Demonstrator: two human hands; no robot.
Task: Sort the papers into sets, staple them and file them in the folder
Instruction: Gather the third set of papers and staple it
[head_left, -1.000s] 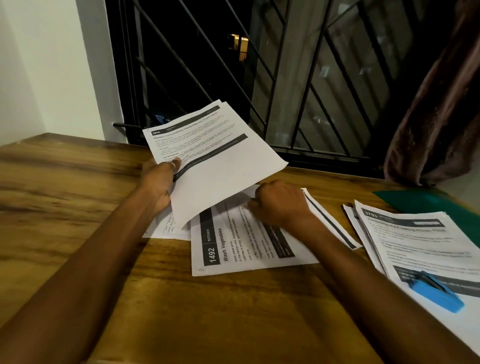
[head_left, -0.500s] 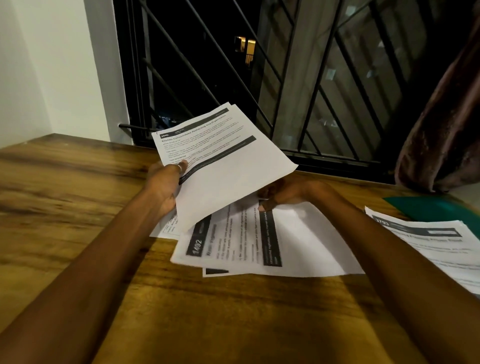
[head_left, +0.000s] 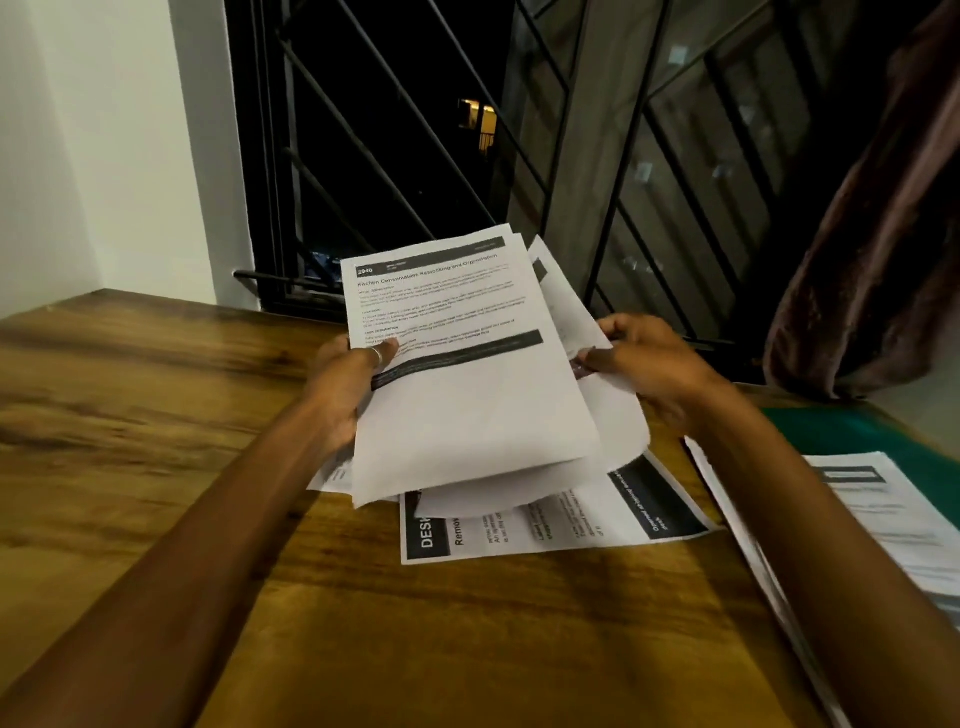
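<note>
My left hand (head_left: 345, 387) grips the left edge of a printed sheet headed 2940 (head_left: 457, 364), thumb on top, holding it tilted above the table. My right hand (head_left: 647, 364) pinches a second white sheet (head_left: 615, 415) by its right edge, slipped just behind the first. Below them a sheet with black header bars (head_left: 561, 519) lies flat on the wooden table (head_left: 156, 441). A stack of printed papers (head_left: 883, 514) sits at the right, partly over a green folder (head_left: 852, 431). No stapler is in view.
A barred window (head_left: 415, 156) runs along the table's far edge. A brown curtain (head_left: 872, 260) hangs at the right. A white wall (head_left: 93, 156) stands at the left. Another paper corner (head_left: 330, 475) pokes out under my left wrist.
My right hand lifted the Wash Vegetables sheet off the table and brought it up behind the sheet in my left hand. A different sheet now lies exposed below. The view shifted left.
</note>
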